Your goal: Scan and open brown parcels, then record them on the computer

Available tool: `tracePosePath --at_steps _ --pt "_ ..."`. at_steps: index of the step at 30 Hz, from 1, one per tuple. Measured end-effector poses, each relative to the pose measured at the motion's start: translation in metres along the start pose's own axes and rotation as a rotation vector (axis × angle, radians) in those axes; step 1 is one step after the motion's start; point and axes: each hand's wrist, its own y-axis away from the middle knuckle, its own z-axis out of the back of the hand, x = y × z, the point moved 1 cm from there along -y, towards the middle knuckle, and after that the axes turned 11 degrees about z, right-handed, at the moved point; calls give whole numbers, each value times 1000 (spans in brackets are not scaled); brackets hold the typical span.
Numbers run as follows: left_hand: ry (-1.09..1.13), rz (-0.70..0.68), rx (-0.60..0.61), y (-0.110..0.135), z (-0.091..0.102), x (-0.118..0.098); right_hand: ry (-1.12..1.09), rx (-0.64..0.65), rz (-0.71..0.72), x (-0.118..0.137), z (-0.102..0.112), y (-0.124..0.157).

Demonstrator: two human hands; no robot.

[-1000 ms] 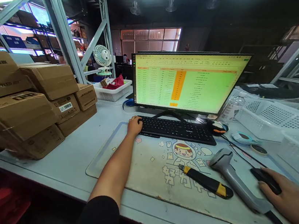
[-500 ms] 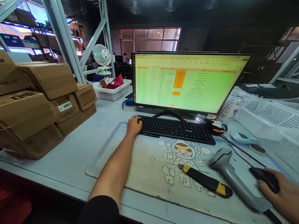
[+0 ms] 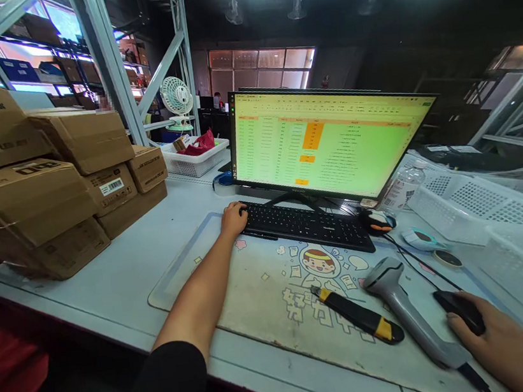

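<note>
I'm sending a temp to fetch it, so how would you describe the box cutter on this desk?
Find the monitor showing a green spreadsheet, then look down past its black keyboard to the cartoon desk mat. The box cutter lies slantwise on the mat beside the grey barcode scanner; its black body with yellow ends sets it apart.

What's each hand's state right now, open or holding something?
Left hand: open, resting on the black keyboard, holding nothing.
Right hand: closed over the black computer mouse, holding it.
</note>
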Motion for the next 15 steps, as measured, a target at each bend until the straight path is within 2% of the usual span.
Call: tracePosePath --at_steps 7,12,15 --pt "7 7 7 1 2 -2 23 2 -56 2 2 1" --pt "7 16 26 2 4 -3 15 -17 32 0 1 1" --pt "6 22 30 3 4 -4 -1 -12 -9 -2 -1 0"
